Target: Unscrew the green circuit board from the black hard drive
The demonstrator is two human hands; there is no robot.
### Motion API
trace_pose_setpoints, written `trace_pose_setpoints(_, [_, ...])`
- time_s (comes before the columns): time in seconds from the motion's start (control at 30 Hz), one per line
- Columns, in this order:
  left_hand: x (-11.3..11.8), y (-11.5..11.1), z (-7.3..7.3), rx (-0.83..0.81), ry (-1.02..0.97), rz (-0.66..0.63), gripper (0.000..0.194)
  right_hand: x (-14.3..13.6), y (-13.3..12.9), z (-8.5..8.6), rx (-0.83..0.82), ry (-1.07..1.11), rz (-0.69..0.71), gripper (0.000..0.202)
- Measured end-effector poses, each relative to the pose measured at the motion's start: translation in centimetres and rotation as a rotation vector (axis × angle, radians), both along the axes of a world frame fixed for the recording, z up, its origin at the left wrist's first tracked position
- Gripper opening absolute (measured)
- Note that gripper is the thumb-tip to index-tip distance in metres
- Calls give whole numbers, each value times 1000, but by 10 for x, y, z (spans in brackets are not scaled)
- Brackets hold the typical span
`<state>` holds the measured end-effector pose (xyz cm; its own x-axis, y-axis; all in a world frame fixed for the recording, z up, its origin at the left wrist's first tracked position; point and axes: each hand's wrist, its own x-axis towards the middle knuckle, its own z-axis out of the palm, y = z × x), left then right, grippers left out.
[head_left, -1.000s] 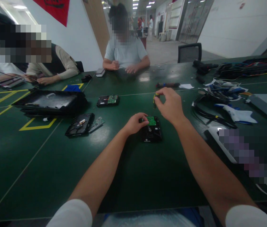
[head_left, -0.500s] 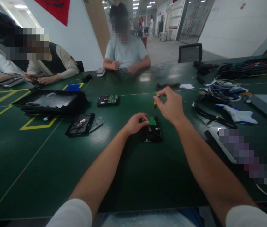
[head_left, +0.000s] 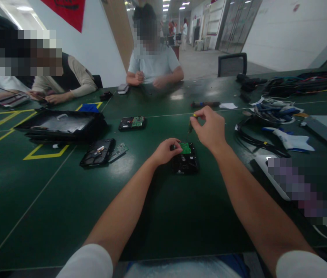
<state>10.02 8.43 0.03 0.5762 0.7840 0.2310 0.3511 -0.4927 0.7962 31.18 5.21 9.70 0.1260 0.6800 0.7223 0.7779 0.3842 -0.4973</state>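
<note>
A black hard drive (head_left: 186, 165) with a green circuit board (head_left: 186, 147) facing up lies on the green table in front of me. My left hand (head_left: 167, 150) grips its left edge, thumb resting near the board. Above the drive's far right corner, my right hand (head_left: 210, 125) pinches a small screwdriver (head_left: 190, 126) upright, its handle partly hidden by the fingers. The tip points down at the drive; whether it touches a screw I cannot tell. To the left lie another black drive (head_left: 98, 153) and a loose circuit board (head_left: 118, 152). Farther back sits a third drive (head_left: 131, 123).
Black trays (head_left: 62, 125) are stacked at the left. On the right are bundled cables (head_left: 275, 112), a black cable (head_left: 256, 141), a white-and-blue packet (head_left: 293, 139) and a phone-like device (head_left: 273, 175). A larger screwdriver (head_left: 205, 104) lies behind my right hand. Co-workers sit across the table.
My right hand has shifted very slightly and the screwdriver's handle looks turned between the fingers. My left hand and the hard drive have stayed in place.
</note>
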Motion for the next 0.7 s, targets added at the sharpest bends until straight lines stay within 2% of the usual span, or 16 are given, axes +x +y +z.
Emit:
trace_pose_setpoints(0.2, [0,0,0,5,9,-2,8,1,0,3,9,-54,46,1])
trace_pose_setpoints(0.33, [-1,2,-3,11,3,0,9,1,0,3,-1,-70,61,6])
trace_pose_setpoints(0.53, [-1,2,-3,6,2,0,9,0,1,-1,-76,58,136,15])
trace_pose_setpoints(0.7, [0,2,-1,-2,2,1,8,1,2,-1,-61,-4,130,20])
